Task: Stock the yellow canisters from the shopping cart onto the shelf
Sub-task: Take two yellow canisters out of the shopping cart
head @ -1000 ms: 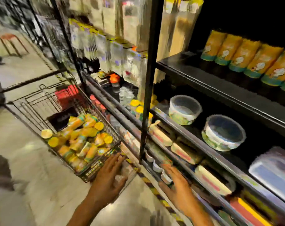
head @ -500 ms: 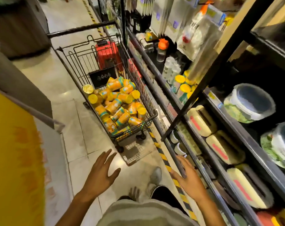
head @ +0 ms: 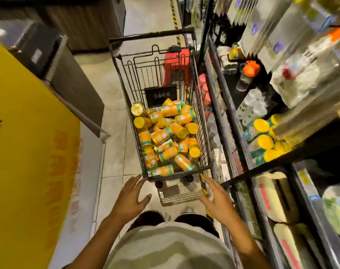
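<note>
Both hands empty at the cart's near end

Both hands now hover over the floor just short of the shopping cart point(head: 161, 105), which stands straight ahead in the aisle instead of off to the left as it did a second ago. The view has swung from the shelves to the basket, and the left hand point(head: 131, 199) has come off the cart's corner and reaches back toward its near rim. Its grip is spread wide, fingers straight, holding nothing; the fingertips are just beside the rim, and contact cannot be told. The right hand point(head: 216, 197) is likewise flat and open, with nothing in it, close to the lower edge of the shelf point(head: 241, 152) on the right.

By the look of it no canister is in hand yet, so the step ahead is a reach into the basket.

Inside the cart lies a loose heap of yellow canisters point(head: 165, 136), most on their sides, some showing yellow lids, filling the near half of the basket. Behind them stands a dark placard, and the red child seat flap is folded at the far end. On the shelf to the right, a cluster of yellow-lidded canisters point(head: 265, 141) already sits upright, beside clear bottles. Lower shelves hold cream-coloured containers, blurred.
</note>
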Available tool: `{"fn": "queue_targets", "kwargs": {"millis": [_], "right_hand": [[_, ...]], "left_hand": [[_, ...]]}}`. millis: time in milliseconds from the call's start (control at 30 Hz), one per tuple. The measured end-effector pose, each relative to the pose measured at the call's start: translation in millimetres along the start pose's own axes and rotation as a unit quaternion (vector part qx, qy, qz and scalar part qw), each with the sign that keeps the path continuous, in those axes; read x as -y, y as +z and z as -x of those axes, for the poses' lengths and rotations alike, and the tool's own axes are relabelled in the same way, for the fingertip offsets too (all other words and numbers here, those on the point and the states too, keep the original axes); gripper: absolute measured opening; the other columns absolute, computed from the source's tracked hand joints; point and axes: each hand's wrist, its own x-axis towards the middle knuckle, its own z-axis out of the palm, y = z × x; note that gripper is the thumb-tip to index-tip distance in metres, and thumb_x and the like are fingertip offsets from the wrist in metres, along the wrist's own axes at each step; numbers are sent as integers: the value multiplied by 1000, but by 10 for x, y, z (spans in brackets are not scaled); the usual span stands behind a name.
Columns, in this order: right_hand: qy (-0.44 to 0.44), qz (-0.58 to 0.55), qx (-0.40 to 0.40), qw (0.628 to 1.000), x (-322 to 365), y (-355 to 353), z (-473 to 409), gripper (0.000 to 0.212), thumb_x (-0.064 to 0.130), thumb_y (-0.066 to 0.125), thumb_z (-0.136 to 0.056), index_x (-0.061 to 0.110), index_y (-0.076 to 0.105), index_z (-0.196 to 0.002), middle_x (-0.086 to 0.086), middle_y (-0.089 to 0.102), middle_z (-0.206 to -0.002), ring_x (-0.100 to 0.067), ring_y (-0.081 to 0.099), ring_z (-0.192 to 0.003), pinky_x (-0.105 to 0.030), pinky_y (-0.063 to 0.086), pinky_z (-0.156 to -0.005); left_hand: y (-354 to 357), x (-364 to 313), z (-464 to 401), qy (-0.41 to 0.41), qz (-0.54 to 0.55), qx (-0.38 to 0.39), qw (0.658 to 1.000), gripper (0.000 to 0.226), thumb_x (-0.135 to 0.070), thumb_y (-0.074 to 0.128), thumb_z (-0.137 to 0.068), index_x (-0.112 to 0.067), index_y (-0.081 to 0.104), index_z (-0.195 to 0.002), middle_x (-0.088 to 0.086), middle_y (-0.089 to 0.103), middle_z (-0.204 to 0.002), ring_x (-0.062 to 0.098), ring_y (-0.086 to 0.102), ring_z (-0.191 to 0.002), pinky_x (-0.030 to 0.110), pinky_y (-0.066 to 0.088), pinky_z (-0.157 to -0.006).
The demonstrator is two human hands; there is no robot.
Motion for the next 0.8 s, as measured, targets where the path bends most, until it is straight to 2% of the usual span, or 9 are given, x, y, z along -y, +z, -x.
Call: {"fn": "queue_targets", "kwargs": {"millis": [133,233,300,367,467,600,700,733,800], "right_hand": [[-9,23,63,998,-104,-70,-456,62,44,64,-93,26,42,-148,5,38,-154,-14,32,-144,-30,27,-117],[-1,29,101,994,-139,-57,-696,62,51,62,-91,26,44,-146,4,42,-151,-15,39,-140,-36,34,-116],[7,40,110,993,-91,-23,-831,65,58,61,-89,23,48,-142,2,49,-144,-17,46,-134,-32,37,-112],[11,43,95,995,-48,18,-958,79,73,56,-82,16,54,-137,-3,55,-138,-20,51,-129,-29,37,-109],[40,82,107,990,27,94,-1218,72,56,66,-83,9,55,-137,-8,56,-137,-24,53,-127,-27,37,-106],[89,83,113,986,123,189,-1474,57,42,70,-88,25,51,-139,0,56,-136,-18,55,-125,-31,44,-103],[118,61,110,985,281,229,-1743,52,31,72,-89,31,50,-137,4,60,-124,-13,58,-108,-16,47,-88],[130,60,114,983,329,239,-1842,53,30,71,-90,28,50,-138,6,58,-121,-11,56,-105,-9,44,-83],[140,42,110,983,383,252,-2052,55,28,70,-91,21,49,-142,8,56,-126,-10,54,-114,-11,40,-87]], "left_hand": [[-3,-97,-189,-37,11,1,999,82,-68,39,-82,-27,33,-152,-2,25,-162,23,17,-151,38,19,-122],[-6,-77,-324,-33,17,-1,999,80,-66,37,-83,-27,34,-152,-4,25,-161,20,18,-150,33,19,-120],[-19,-34,-449,-37,18,13,999,75,-62,40,-86,-27,33,-152,-5,25,-162,19,17,-150,28,17,-118],[-23,28,-604,-31,27,14,999,77,-63,37,-85,-26,34,-152,-4,26,-161,19,19,-149,24,16,-114],[-88,151,-930,-6,26,30,999,72,-56,43,-88,-23,36,-151,1,30,-158,21,25,-146,25,20,-115],[-230,277,-1381,34,28,43,998,62,-46,54,-93,-17,44,-147,7,39,-154,29,39,-139,36,37,-114],[-320,375,-1710,66,36,51,996,65,-54,40,-93,-7,60,-132,16,56,-139,37,56,-125,47,50,-102],[-386,373,-1809,64,40,54,996,62,-51,45,-92,-7,61,-132,17,56,-139,37,55,-126,47,48,-104],[-502,372,-2006,65,59,51,995,55,-41,57,-83,-10,63,-128,18,60,-133,38,57,-121,46,51,-99]]}}
